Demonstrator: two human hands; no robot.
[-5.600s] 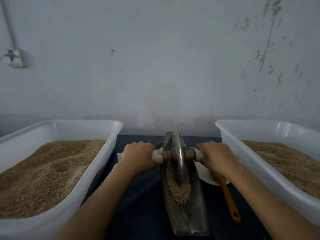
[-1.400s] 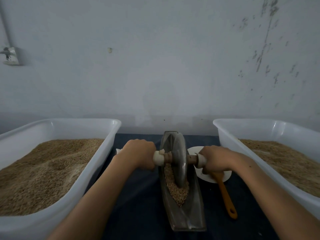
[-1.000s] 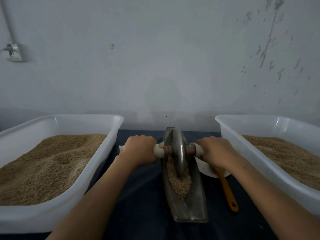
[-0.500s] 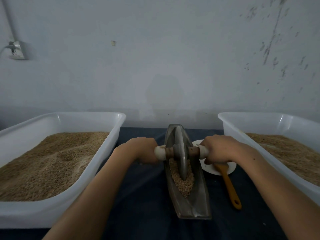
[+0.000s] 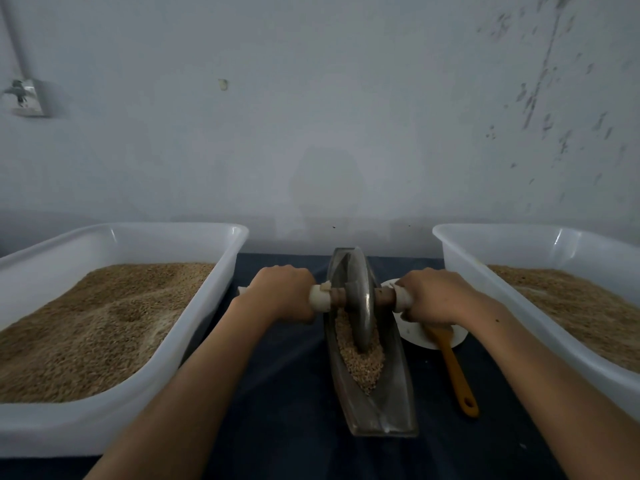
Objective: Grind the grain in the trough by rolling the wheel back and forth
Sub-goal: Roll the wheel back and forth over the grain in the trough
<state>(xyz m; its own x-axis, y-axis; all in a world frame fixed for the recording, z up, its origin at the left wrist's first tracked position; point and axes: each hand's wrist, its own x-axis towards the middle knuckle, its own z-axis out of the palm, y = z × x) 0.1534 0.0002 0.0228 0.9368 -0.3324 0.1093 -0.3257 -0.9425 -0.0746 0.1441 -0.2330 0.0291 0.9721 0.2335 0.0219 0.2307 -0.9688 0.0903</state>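
A narrow boat-shaped metal trough lies lengthwise on the dark cloth between my arms. Brown grain fills its middle. A grey metal wheel stands upright in the trough, its lower rim sunk in the grain toward the far half. A wooden axle with white end grips runs through the wheel. My left hand grips the left handle and my right hand grips the right handle, both with fingers curled round them.
A white plastic tub of grain stands at the left and another white tub at the right. A small white dish with an orange-handled brush lies right of the trough. A wall stands just behind.
Across the earlier frames the wheel rolls back and forth in the trough; since half a second ago it has shifted slightly toward me, both hands keeping their grip.
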